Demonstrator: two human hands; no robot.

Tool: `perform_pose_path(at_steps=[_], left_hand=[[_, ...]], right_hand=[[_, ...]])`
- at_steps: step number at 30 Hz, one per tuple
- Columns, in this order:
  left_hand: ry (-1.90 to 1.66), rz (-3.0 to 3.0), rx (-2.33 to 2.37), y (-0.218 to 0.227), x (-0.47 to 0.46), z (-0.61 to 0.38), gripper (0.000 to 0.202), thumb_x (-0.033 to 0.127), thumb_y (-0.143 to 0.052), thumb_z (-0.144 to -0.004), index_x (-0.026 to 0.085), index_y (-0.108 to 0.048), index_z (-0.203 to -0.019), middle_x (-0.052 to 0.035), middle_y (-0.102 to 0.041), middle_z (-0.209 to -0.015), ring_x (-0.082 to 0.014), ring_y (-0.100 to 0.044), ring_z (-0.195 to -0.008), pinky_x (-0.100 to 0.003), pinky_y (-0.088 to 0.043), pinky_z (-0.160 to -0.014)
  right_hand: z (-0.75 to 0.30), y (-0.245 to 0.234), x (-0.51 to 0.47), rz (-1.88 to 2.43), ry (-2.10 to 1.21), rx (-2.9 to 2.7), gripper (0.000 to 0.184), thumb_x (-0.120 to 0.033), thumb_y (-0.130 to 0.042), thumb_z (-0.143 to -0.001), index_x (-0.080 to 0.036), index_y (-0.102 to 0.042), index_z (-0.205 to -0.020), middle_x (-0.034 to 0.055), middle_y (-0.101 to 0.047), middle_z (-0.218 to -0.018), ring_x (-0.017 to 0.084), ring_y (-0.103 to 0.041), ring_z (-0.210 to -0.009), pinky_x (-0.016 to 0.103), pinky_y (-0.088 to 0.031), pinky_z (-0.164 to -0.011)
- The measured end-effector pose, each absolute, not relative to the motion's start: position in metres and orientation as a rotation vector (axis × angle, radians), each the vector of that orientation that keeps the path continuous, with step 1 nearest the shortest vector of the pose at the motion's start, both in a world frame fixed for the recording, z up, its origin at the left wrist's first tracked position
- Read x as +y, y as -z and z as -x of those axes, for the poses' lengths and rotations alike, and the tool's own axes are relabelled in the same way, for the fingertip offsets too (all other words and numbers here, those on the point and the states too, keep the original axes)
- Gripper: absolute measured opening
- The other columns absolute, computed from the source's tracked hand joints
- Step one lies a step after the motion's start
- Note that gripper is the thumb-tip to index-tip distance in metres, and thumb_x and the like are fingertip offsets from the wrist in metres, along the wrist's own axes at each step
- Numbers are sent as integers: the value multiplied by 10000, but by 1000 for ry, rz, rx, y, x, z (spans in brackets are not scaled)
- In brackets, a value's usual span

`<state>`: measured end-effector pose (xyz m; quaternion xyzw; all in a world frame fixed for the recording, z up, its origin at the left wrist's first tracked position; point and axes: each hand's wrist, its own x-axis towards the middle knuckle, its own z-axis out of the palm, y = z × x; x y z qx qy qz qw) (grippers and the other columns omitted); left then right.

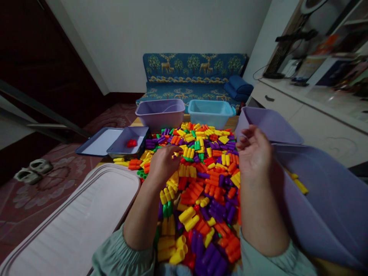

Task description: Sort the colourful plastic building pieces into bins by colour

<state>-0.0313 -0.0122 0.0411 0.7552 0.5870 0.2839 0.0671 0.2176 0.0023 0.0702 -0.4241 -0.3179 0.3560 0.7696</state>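
Observation:
A heap of plastic building pieces (201,180) in yellow, orange, purple, green and red covers the table in front of me. My left hand (165,163) is down in the heap, fingers curled around a yellow piece at its tips. My right hand (254,153) is raised over the right side of the heap, fingers loosely spread and bent, palm empty. A large purple bin (324,195) sits just right of that hand, with a few yellow pieces (299,184) inside.
A purple tub (161,113) and a light blue tub (211,112) stand at the far edge. A small tray (129,142) holds a red piece (132,143), beside a flat lid (97,141). A pale lid (77,214) lies near left. Sofa behind, cabinet right, slippers on the floor.

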Motion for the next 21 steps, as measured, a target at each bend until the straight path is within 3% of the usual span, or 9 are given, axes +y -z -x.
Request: perform_pose_path(at_steps=[4, 7, 10, 13, 17, 21], left_hand=[[-649, -2270, 2016, -43, -13, 56, 375, 308, -725, -718, 211, -726, -1080, -114, -718, -1049, -294, -668, -948, -333, -503, -795], [-463, -2268, 2028, -41, -15, 66, 494, 349, -760, -675, 194, -701, -1140, -131, -721, -1035, -310, -668, -958, -339, -506, -800], [-360, -2269, 1989, -39, -16, 65, 594, 388, -767, -659, 192, -661, -1210, -135, -694, -1097, -297, -652, -996, -334, -498, -836], [-305, -2260, 1907, -38, -16, 57, 655, 362, -760, -661, 193, -612, -1277, -142, -637, -1184, -268, -650, -975, -331, -494, -855], [-412, -2260, 1772, -35, -14, 43, 578, 196, -688, -686, 171, -616, -1259, -128, -654, -1148, -249, -646, -973, -317, -497, -849], [-683, -2200, 1626, -27, -9, 31, 519, 95, -635, -680, 171, -646, -1194, -95, -710, -1073, -249, -650, -983, -330, -496, -861]], right_hand=[[-187, -58, 1, 1140, -973, -1294, 299, -388, -702, -689, -178, -652, -896, 19, -681, -806, 119, -604, -644, 227, -464, -558], [-171, -46, -5, 1403, -879, -1867, 331, -370, -759, -653, -200, -696, -930, 39, -710, -846, 186, -650, -770, 288, -491, -684], [-155, -42, -14, 1629, -671, -2219, 546, -460, -791, -625, -235, -673, -1108, 61, -725, -958, 255, -663, -907, 345, -493, -776], [-140, -41, -19, 1653, -581, -2344, 750, -501, -771, -638, -230, -557, -1304, 91, -682, -1164, 283, -628, -1074, 381, -482, -883], [-129, -33, -17, 1593, -521, -2338, 740, -323, -704, -704, -203, -466, -1395, 108, -594, -1326, 276, -580, -1177, 386, -454, -967], [-127, -29, -11, 1549, -519, -2203, 642, -186, -622, -739, -204, -499, -1369, 93, -657, -1221, 245, -636, -1057, 349, -481, -907]])
